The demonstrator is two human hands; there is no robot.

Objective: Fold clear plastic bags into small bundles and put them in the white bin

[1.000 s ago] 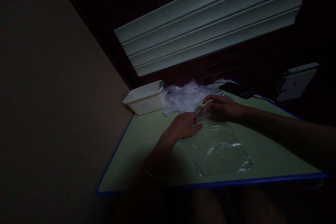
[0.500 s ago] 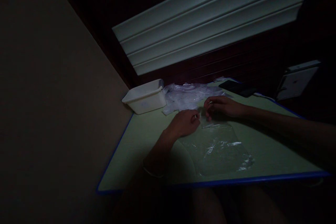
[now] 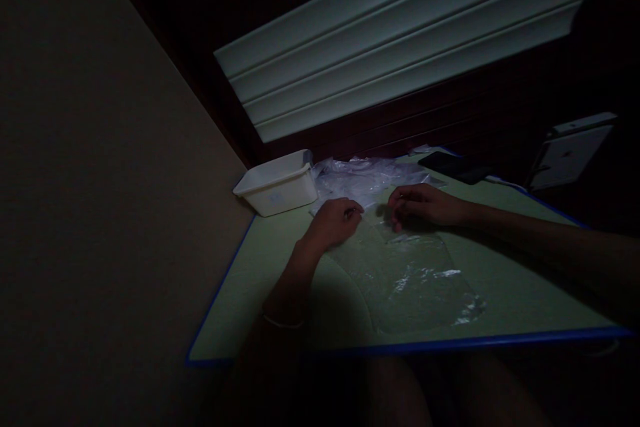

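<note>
A clear plastic bag [image 3: 417, 283] lies flat on the green table, catching glints of light. At its far edge, my right hand [image 3: 423, 205] has its fingers bent down and closed on the plastic. My left hand [image 3: 334, 223] is farther left, between the bag and a pile of crumpled clear plastic [image 3: 367, 177]. Its thumb and fingers are curled together. Dim light hides what they hold, if anything.
A white plastic bin [image 3: 280, 193] stands at the back left, against the wall. At the back right lies a dark, flat object [image 3: 453, 167]. A pale tablet-like device [image 3: 570, 157] is beyond the right edge. Blue edging [image 3: 425, 347] borders the green table [image 3: 240, 307].
My left hand has moved left and slightly away from me, apart from the right hand. My right hand has stayed almost in place, and the bag still lies flat.
</note>
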